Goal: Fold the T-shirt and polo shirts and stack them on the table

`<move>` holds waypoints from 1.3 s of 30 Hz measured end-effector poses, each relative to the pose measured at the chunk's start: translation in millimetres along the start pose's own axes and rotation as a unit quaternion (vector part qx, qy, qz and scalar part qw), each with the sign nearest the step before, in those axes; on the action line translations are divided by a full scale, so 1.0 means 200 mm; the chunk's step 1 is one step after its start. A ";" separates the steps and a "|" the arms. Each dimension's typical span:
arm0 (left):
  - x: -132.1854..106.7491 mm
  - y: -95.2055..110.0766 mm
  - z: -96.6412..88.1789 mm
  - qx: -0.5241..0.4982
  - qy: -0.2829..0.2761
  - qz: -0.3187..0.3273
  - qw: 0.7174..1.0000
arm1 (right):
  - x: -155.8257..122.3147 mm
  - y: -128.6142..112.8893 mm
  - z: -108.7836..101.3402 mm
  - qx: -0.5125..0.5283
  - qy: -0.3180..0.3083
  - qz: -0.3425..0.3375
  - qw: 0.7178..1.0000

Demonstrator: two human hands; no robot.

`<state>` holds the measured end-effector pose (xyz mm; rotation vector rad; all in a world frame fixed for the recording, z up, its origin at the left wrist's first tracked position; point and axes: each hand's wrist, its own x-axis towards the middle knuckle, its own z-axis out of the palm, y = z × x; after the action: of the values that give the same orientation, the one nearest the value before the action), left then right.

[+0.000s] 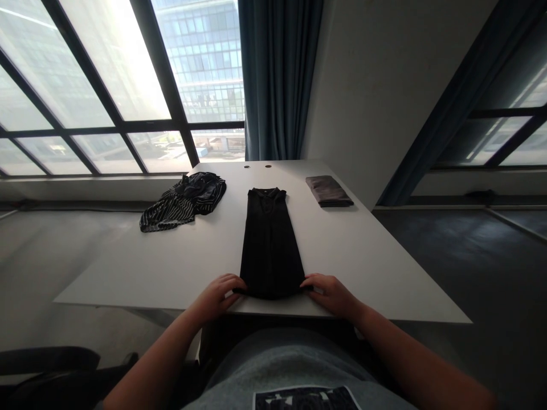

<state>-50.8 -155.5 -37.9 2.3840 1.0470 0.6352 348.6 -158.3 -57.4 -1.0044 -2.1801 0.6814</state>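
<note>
In the head view, a long black garment [270,247], folded into a narrow strip, lies flat on a white table [128,273]. Its long axis runs straight away from the person, with the collar at the far end and the folded hem at the near end, close to the table edge. The left hand [217,297] and right hand [329,295] sit wide apart at the hem's two corners, fingers touching the cloth; whether they pinch it or merely rest there, I cannot tell. A crumpled striped dark garment [183,199] lies to the left, and a folded brown cloth [328,191] to the far right. The print on the grey shirt [305,398] is unreadable.
</note>
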 end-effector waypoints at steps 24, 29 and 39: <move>0.83 -0.54 -0.16 -0.035 0.080 -0.142 0.986 | 0.81 0.46 -0.13 0.063 0.087 0.205 0.973; 0.84 -0.65 -0.04 0.020 0.078 -0.145 0.986 | 0.80 0.53 -0.08 -0.111 0.067 0.157 0.979; 0.84 -0.47 -0.05 0.142 0.084 -0.022 0.986 | 0.79 0.45 -0.03 -0.237 0.098 0.015 0.967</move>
<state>-7.0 31.7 -44.5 2.5737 1.3376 0.7236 314.7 19.9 -61.3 -1.2822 -2.1978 0.0578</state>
